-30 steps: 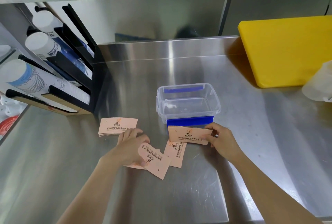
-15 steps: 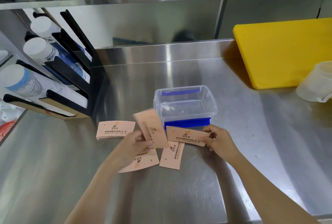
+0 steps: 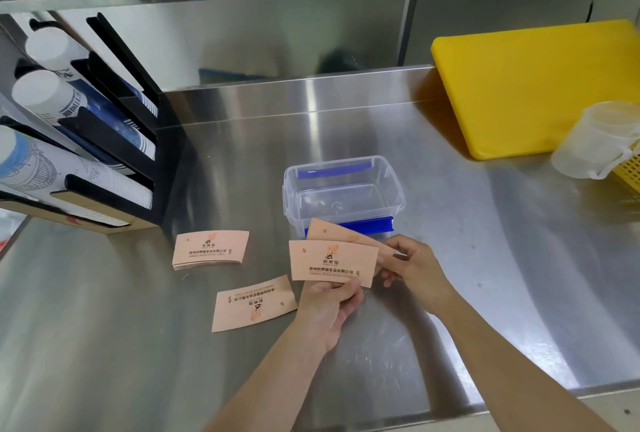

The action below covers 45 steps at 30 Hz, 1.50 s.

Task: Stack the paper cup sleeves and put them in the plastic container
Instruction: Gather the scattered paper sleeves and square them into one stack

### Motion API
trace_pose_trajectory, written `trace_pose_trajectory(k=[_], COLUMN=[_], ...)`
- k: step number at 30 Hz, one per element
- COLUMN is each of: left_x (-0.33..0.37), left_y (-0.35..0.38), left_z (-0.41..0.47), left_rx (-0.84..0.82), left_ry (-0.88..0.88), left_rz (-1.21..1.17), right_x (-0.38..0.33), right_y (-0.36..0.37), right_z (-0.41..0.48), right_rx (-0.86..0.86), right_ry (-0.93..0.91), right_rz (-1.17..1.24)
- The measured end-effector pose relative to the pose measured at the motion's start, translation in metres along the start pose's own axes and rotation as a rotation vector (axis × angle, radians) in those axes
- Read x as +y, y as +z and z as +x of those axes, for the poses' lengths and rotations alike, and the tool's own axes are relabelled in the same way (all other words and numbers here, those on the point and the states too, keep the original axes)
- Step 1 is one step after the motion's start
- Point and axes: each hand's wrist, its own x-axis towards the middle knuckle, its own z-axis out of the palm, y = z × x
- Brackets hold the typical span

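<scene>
My left hand (image 3: 329, 307) holds a flat pink paper cup sleeve (image 3: 332, 263) by its lower edge, print facing me. Just behind it my right hand (image 3: 412, 265) grips a second sleeve stack (image 3: 332, 231), tilted and partly hidden by the front sleeve. The clear plastic container (image 3: 398, 192) with blue clips stands open and empty right behind both hands. A neat pile of sleeves (image 3: 210, 249) lies on the steel counter to the left. One loose sleeve (image 3: 254, 303) lies upside down nearer to me.
A black rack of stacked paper cups (image 3: 86, 154) fills the left side. A yellow cutting board (image 3: 533, 85) lies at the back right, with a translucent measuring jug (image 3: 595, 137) and a yellow basket (image 3: 628, 172) beside it. A shelf with tubs runs overhead.
My left hand lifted a sleeve off the counter and brought it right, in front of the stack in my right hand. Fewer loose sleeves lie on the counter.
</scene>
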Motion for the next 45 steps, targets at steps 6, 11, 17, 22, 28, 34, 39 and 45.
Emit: trace_pose_trajectory(k=[6,11,17,22,28,34,39,45], left_x=[-0.008,-0.01,-0.011,0.008,0.017,0.007,0.006,0.009], left_y=[0.016,0.018,0.024,0.03,0.028,0.026,0.023,0.001], left_z=[0.001,0.005,0.004,-0.006,-0.008,0.002,0.004,0.005], left_rx=[0.044,0.103,0.091,0.442,0.273,0.274,0.265,0.111], left_ry=[-0.069,-0.123,-0.122,0.2,0.383,0.418,0.451,0.394], left_rz=[-0.002,-0.043,0.03,0.252,0.278,0.45,0.478,0.806], right_x=[0.003,0.007,0.008,0.01,0.01,0.014,0.018,0.018], right_y=[0.0,-0.008,-0.012,-0.021,-0.026,-0.022,-0.016,-0.017], right_z=[-0.008,-0.011,-0.011,-0.01,-0.007,-0.011,-0.014,-0.01], right_rx=[-0.032,-0.019,-0.032,0.108,0.018,-0.025,-0.002,0.042], right_ry=[0.047,0.06,0.027,0.017,-0.021,-0.03,-0.019,-0.035], right_rz=[0.18,0.126,-0.055,-0.102,-0.217,-0.269,-0.27,-0.299])
